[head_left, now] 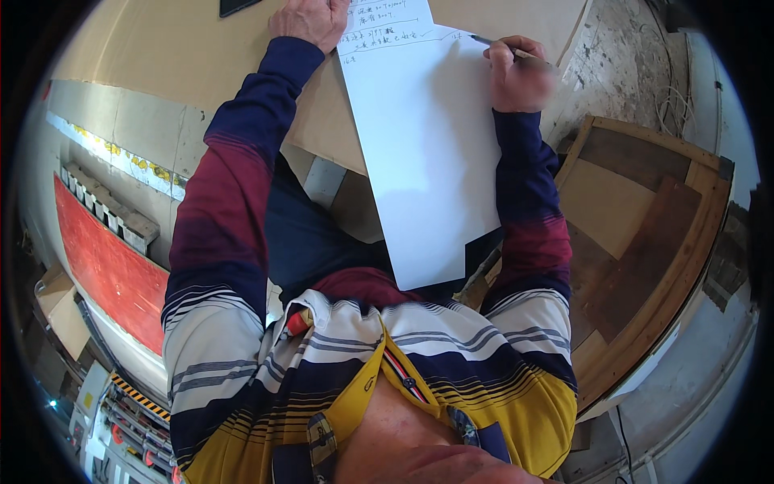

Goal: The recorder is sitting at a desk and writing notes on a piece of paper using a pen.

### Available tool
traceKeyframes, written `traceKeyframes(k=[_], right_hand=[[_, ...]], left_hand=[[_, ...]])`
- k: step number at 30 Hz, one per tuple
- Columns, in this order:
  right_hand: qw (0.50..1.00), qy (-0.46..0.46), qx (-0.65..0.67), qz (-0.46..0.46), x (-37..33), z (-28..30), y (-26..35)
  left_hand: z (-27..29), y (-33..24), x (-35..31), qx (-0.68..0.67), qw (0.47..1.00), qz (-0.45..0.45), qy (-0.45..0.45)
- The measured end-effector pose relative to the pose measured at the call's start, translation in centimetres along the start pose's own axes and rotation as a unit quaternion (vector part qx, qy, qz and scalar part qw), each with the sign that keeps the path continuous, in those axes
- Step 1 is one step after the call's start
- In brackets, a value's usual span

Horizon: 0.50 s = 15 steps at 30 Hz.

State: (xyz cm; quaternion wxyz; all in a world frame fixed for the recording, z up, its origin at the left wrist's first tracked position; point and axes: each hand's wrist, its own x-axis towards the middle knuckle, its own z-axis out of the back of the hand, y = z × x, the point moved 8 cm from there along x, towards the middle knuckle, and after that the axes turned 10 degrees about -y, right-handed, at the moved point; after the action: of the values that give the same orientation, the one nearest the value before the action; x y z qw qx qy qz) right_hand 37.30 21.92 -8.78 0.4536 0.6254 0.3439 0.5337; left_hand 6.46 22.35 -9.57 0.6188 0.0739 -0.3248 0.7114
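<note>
A large white sheet of paper (423, 153) lies partly on the tan tabletop, its lower end hanging over the edge above my lap. Handwritten lines run across its top part. In my right hand (522, 79) is a slim dark pen (528, 56), pinched between thumb and fingers, its tip touching the paper at the upper right, by the end of a written line. My left hand (310, 22) rests on the tabletop at the paper's upper left edge, apparently flat and holding nothing. Its fingertips are cut off by the picture's top.
The tan tabletop (185, 52) stretches to the left, with a dark flat object (237, 6) on it at the top. A wooden framed panel (637, 218) stands at the right. To the left are a red board (113, 266) and machinery with a striped bar (139, 395).
</note>
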Motion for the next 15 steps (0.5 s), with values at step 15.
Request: traceKeyframes(k=[15], right_hand=[[0.996, -0.019, -0.084, 0.033, 0.3, 0.8, 0.4]], left_hand=[[3.3, -1.8, 0.1, -0.394, 0.913, -0.026, -0.103]])
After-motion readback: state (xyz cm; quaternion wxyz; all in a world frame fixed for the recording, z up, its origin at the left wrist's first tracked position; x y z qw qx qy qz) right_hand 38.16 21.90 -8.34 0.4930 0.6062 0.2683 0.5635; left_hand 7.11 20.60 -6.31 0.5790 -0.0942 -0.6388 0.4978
